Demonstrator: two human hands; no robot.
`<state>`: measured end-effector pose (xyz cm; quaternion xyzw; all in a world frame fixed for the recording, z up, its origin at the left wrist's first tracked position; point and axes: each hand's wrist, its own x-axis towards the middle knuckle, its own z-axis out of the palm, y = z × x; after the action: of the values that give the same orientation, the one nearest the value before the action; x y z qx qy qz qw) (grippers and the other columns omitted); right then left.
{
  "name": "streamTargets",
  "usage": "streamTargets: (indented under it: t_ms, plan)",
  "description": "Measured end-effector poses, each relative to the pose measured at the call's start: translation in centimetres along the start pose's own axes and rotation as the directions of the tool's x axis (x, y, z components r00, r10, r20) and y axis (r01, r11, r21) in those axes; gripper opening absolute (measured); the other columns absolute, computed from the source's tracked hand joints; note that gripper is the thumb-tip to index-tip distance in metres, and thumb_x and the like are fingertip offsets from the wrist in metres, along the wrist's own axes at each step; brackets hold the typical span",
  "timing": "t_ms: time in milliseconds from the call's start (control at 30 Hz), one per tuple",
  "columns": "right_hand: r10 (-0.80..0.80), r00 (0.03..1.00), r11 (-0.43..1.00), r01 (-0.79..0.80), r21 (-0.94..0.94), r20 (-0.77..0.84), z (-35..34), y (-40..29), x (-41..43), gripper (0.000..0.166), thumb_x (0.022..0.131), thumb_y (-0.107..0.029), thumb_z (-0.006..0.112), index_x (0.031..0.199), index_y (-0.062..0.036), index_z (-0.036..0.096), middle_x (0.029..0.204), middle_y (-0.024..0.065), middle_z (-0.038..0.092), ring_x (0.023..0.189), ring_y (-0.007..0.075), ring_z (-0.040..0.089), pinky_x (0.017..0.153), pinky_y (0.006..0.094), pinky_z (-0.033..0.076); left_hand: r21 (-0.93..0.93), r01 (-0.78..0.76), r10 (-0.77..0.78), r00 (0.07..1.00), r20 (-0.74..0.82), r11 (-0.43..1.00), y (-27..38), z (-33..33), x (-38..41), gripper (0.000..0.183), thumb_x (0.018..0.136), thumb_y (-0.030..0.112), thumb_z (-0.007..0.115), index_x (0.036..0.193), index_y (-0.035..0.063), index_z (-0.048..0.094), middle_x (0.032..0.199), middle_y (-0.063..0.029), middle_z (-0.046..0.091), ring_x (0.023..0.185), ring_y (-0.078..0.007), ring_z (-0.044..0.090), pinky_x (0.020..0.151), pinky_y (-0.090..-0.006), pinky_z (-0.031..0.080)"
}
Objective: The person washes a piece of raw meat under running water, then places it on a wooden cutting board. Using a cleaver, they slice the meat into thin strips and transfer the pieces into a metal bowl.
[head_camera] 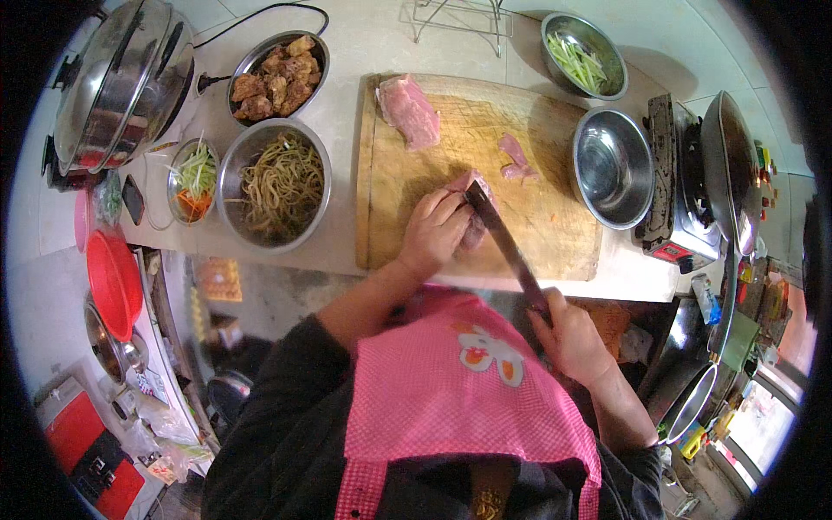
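A piece of raw meat [472, 235] lies near the front of the wooden cutting board [539, 240]. My left hand [437, 229] rests on this piece and grips it, covering part of it. In my right hand [575, 341] is the handle of a kitchen knife [507, 244]. Its long blade slants up and left, with the tip end over the held meat, close to my left fingers. Toward the board's back left sits a larger block of raw meat [411, 112]. Thin cut slices of meat [517, 159] lie to the right of the held piece.
An empty steel bowl [614, 168] stands beside the board's right edge, near a portable gas stove [676, 195] carrying a wok [731, 172]. Behind it is a bowl of green strips [578, 65]. Leftward stand bowls of noodle-like strands [283, 185], browned meat chunks [276, 81] and shredded vegetables [194, 185].
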<state>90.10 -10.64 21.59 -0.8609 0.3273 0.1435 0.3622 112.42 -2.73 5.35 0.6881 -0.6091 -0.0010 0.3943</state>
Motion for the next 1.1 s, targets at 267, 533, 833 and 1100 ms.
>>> streamTargets:
  t_ms: [267,533,833,1100]
  plan:
    - [-0.059,0.998,0.998,0.059,0.038,-0.006,0.3,-0.1,5.0,0.028,0.089,-0.016,0.056,0.107,0.0022,0.044,0.074,0.0296,0.060,0.076,0.0470,0.060,0.065,0.0526,0.049,0.004,-0.017,0.017,1.000,0.007,1.000,-0.6,0.8,-0.6,0.022,0.079,0.008,0.064,0.099,-0.0002,0.064,0.110,-0.0151,0.059,0.109,-0.0349,0.053,0.097,-0.0459,0.041]
    - [-0.046,0.999,0.997,0.047,0.057,-0.016,1.2,-0.2,7.1,0.026,0.091,-0.018,0.055,0.107,0.0007,0.046,0.080,0.0307,0.060,0.078,0.0462,0.062,0.064,0.0516,0.048,0.009,-0.025,0.025,0.999,-0.026,1.000,-0.1,0.8,-0.6,0.026,0.073,0.008,0.066,0.099,0.0033,0.064,0.107,-0.0130,0.060,0.108,-0.0334,0.053,0.098,-0.0429,0.041]
    - [0.014,1.000,0.992,-0.013,0.125,-0.009,3.7,2.4,3.3,0.040,0.090,-0.026,0.057,0.116,0.0010,0.042,0.081,0.0293,0.063,0.080,0.0468,0.062,0.071,0.0536,0.049,0.033,0.023,-0.024,0.999,0.024,0.999,0.1,0.2,-0.3,0.023,0.074,0.010,0.068,0.095,0.0020,0.064,0.106,-0.0134,0.059,0.107,-0.0336,0.053,0.095,-0.0436,0.043]
    - [-0.049,0.996,0.984,0.060,0.167,-0.074,2.2,1.7,5.8,0.025,0.091,-0.019,0.055,0.107,-0.0007,0.049,0.082,0.0303,0.061,0.080,0.0466,0.060,0.067,0.0501,0.047,0.017,0.317,-0.311,0.940,-0.141,0.948,2.9,1.0,-0.6,0.044,0.064,0.015,0.078,0.098,0.0022,0.051,0.113,-0.0229,0.044,0.106,-0.0413,0.043,0.092,-0.0488,0.038]
